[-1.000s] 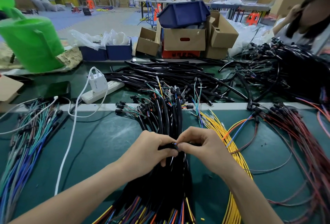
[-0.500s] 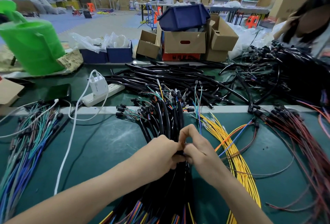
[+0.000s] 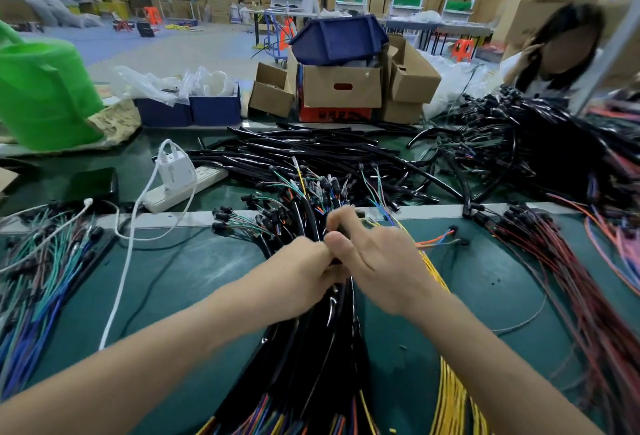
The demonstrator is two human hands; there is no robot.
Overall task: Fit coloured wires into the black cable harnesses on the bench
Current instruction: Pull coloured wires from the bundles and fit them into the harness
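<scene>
Insertion seems under way: over the black cable harnesses bundled near-centre on the tabletop, the left hand grips one's end, the right hand pinches its tip; next comes a straight, firm push.

Left gap: bare mat is left between white cable and black harness bundle.
Right gap: mat between yellow wires and red wires is crossed by a stray wire.
Far side: blocked by black tubing pile and power strip.
Left edge: covered by blue-green wires.
</scene>
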